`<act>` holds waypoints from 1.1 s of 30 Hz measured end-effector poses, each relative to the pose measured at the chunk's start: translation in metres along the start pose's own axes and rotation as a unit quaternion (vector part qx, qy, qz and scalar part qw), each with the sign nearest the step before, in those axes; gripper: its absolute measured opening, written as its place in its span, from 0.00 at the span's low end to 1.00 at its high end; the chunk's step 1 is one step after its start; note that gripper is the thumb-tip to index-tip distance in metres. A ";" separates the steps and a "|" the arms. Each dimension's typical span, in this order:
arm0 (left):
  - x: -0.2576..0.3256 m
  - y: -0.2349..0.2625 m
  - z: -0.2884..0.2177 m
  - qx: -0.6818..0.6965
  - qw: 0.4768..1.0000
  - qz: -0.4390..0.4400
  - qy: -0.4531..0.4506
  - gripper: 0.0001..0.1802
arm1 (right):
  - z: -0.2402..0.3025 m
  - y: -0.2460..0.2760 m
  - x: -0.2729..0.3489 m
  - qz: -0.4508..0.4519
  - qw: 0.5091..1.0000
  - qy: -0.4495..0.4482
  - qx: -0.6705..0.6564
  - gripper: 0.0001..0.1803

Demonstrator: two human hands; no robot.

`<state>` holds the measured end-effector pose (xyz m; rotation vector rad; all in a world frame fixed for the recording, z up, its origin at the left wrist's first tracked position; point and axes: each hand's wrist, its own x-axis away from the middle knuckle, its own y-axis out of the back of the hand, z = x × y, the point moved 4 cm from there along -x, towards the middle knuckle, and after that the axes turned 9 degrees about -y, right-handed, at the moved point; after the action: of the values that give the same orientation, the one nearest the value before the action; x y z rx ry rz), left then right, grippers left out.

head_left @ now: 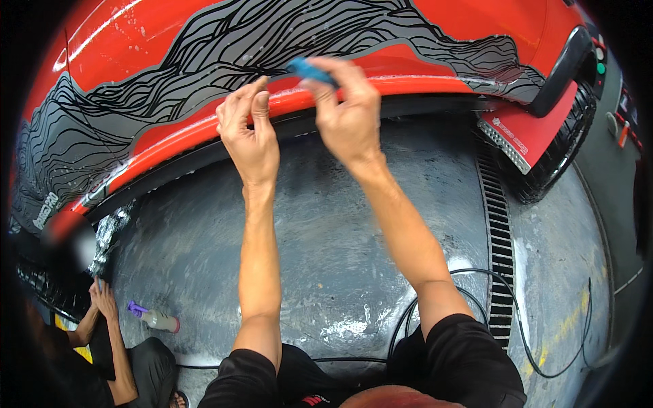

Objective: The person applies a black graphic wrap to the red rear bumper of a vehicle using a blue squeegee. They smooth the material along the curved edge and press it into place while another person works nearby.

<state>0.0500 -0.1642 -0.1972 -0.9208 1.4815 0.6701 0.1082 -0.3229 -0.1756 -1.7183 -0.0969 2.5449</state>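
My right hand [348,115] grips a small blue block [311,71] between thumb and fingers, just in front of the car's lower side. Motion blurs the block, and I cannot make out whether it is a sponge or a clay bar. Beside it, my left hand [250,139] is raised with loosely bent fingers and the thumb apart; nothing shows in it. Its fingertips are at the panel, though contact is unclear. The red car body [401,62] carries a grey decal [272,42] with black wavy lines, and whitish droplets or suds dot its surface.
A black sill [422,103] runs beneath the panel. At right are a red mud flap [530,129], a wheel [578,136] and a floor drain grate [500,251]. A black hose [517,306] loops over the wet floor. Another person [129,360] crouches lower left near a spray bottle [160,319].
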 end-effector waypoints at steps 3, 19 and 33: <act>-0.004 0.015 0.014 -0.039 0.998 -0.023 -0.039 0.12 | -0.031 0.039 -0.030 -0.149 0.983 0.073 0.075 0.14; 0.012 0.031 0.049 -0.098 0.994 -0.001 -0.049 0.10 | -0.077 0.029 -0.035 -0.268 0.941 0.078 0.192 0.15; 0.030 0.024 0.059 -0.190 0.974 0.051 -0.109 0.21 | -0.082 0.041 -0.042 -0.263 0.948 0.080 0.161 0.14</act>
<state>0.0615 -0.1067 -0.2364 -1.0262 1.2300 1.1225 0.1992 -0.3668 -0.1708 -1.5123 -0.1057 1.9136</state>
